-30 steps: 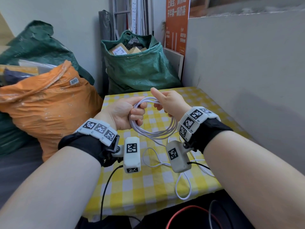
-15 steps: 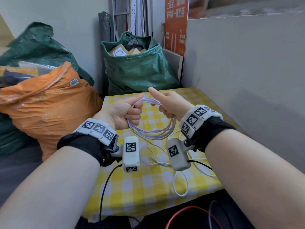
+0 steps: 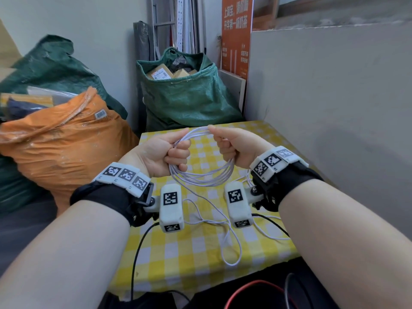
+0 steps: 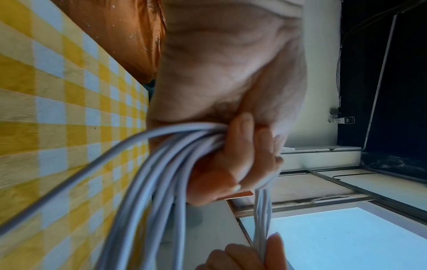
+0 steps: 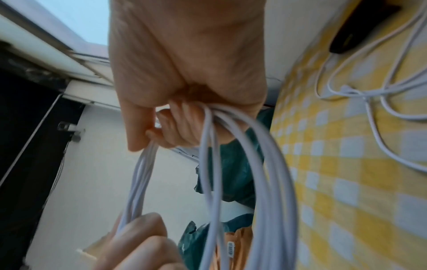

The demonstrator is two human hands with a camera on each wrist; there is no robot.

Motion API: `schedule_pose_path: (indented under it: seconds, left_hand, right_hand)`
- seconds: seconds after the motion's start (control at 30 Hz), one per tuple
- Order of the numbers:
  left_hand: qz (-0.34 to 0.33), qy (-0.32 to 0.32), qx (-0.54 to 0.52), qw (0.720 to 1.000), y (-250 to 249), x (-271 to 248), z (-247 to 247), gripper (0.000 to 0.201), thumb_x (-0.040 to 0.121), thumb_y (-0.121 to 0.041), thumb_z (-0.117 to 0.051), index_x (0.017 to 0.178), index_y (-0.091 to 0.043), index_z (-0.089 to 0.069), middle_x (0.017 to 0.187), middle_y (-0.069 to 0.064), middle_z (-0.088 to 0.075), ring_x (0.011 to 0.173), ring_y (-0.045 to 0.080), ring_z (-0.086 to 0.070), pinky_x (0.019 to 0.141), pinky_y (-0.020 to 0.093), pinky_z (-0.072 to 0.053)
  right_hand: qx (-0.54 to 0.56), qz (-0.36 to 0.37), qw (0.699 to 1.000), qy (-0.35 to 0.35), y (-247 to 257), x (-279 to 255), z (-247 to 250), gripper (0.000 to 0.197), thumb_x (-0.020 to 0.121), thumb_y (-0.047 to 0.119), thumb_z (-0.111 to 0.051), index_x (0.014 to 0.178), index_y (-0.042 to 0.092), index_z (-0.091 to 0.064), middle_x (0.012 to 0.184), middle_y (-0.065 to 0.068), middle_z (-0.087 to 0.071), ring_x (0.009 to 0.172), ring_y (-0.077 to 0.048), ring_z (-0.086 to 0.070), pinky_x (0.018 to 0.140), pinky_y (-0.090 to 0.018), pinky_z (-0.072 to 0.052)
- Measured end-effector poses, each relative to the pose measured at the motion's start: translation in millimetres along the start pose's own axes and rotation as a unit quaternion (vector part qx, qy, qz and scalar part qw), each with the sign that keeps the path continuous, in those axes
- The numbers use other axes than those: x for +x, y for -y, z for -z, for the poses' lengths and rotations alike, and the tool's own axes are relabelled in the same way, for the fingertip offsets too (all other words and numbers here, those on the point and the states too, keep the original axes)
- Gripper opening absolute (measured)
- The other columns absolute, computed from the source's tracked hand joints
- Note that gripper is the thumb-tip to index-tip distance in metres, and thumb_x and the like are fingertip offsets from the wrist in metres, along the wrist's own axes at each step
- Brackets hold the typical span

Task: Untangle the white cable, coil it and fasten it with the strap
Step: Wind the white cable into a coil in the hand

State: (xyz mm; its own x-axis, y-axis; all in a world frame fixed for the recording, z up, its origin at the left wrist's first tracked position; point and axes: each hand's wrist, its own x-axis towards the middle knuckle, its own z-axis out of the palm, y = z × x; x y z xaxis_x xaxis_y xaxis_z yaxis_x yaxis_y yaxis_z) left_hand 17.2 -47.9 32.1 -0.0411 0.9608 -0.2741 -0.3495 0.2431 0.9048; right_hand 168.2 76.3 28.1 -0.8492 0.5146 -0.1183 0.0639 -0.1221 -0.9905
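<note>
Both hands are raised above the yellow-and-white checked table (image 3: 200,248), holding a coil of the white cable (image 3: 201,175) between them. The left hand (image 3: 166,152) has its fingers curled tight round the coil's left side, the thumb stretched along the top strands toward the other hand; in the left wrist view several loops run bunched through the closed fist (image 4: 231,146). The right hand (image 3: 237,143) grips the coil's right side in the same way — fingers wrapped round the bundle, thumb and forefinger pinching the top strands, as the right wrist view shows from below (image 5: 184,91). The two thumbs nearly meet at the top of the coil, and the loops hang down in a rough circle between the wrists, clear of the tabletop. One strand leaves the bottom of the coil and trails down onto the cloth, where the uncoiled rest of the cable lies in loose bends and a long loop near the front edge of the table. A dark flat object (image 5: 360,27) lies on the cloth near the loose cable, seen only in the right wrist view — what it is I cannot tell. Behind the table stand a green sack (image 3: 189,94) with parcels in it and, to the left, an orange sack (image 3: 64,141).
</note>
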Motion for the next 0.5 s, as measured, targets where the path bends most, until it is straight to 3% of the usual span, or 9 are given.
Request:
schedule_pose_path:
  seconds: [0.07, 0.13, 0.2, 0.27, 0.33, 0.43, 0.5]
  left_hand:
    - [-0.023, 0.002, -0.047, 0.999, 1, 1, -1, 0.058, 0.097, -0.046, -0.029, 0.047, -0.02, -0.041, 0.036, -0.009, -0.028, 0.029, 0.006, -0.027, 0.049, 0.02, -0.044]
    - [-0.05, -0.01, -0.089, 0.995, 4, 4, -1, 0.058, 0.098, -0.047, -0.028, 0.047, -0.021, -0.04, 0.037, -0.009, -0.028, 0.03, 0.006, -0.028, 0.05, 0.019, -0.045]
    - [-0.069, -0.023, -0.123, 0.99, 6, 5, -2, 0.057, 0.098, -0.048, -0.029, 0.049, -0.021, -0.039, 0.036, -0.009, -0.027, 0.028, 0.005, -0.025, 0.046, 0.017, -0.042]
    - [-0.079, -0.029, -0.139, 0.987, 8, 5, -3, 0.057, 0.098, -0.049, -0.03, 0.049, -0.02, -0.039, 0.036, -0.009, -0.026, 0.029, 0.006, -0.017, 0.04, 0.017, -0.037]
    - [-0.086, -0.027, -0.133, 0.987, 10, 5, -6, 0.058, 0.097, -0.049, -0.03, 0.048, -0.02, -0.04, 0.035, -0.009, -0.026, 0.031, 0.007, -0.013, 0.038, 0.017, -0.034]
    - [-0.09, -0.033, -0.117, 0.989, 13, 5, -10, 0.057, 0.098, -0.047, -0.031, 0.048, -0.02, -0.04, 0.035, -0.009, -0.025, 0.027, 0.005, -0.021, 0.037, 0.017, -0.03]
    - [-0.097, -0.048, -0.116, 0.987, 13, 5, -11, 0.058, 0.098, -0.047, -0.031, 0.047, -0.021, -0.039, 0.034, -0.009, -0.024, 0.027, 0.005, -0.021, 0.036, 0.017, -0.027]
  right_hand:
    - [0.096, 0.003, 0.995, -0.018, -1, 0, 2, 0.043, 0.093, 0.038, -0.054, 0.057, 0.021, -0.04, 0.044, 0.009, -0.03, 0.037, -0.007, -0.029, 0.041, -0.016, -0.031]
    - [0.192, 0.009, 0.981, -0.017, -3, -2, 3, 0.043, 0.094, 0.039, -0.053, 0.057, 0.02, -0.042, 0.042, 0.009, -0.032, 0.037, -0.008, -0.037, 0.057, -0.023, -0.047]
    - [0.251, 0.013, 0.968, 0.004, -5, -4, 2, 0.039, 0.095, 0.04, -0.048, 0.063, 0.018, -0.043, 0.043, 0.009, -0.029, 0.035, -0.007, -0.035, 0.064, -0.028, -0.051]
    - [0.28, 0.014, 0.96, 0.024, -7, -7, -1, 0.039, 0.098, 0.042, -0.04, 0.068, 0.017, -0.041, 0.043, 0.01, -0.025, 0.032, -0.005, -0.026, 0.045, -0.019, -0.043]
    - [0.278, 0.013, 0.961, 0.009, -8, -7, -3, 0.041, 0.1, 0.041, -0.037, 0.068, 0.016, -0.04, 0.044, 0.009, -0.022, 0.031, -0.005, -0.02, 0.032, -0.016, -0.026]
    - [0.245, 0.015, 0.968, -0.049, -12, -5, -5, 0.042, 0.1, 0.039, -0.039, 0.065, 0.016, -0.039, 0.044, 0.009, -0.02, 0.032, -0.006, -0.017, 0.032, -0.017, -0.017]
    - [0.209, 0.025, 0.975, -0.073, -16, -5, -5, 0.041, 0.099, 0.042, -0.041, 0.068, 0.015, -0.043, 0.046, 0.008, -0.025, 0.035, -0.007, -0.023, 0.036, -0.016, -0.023]
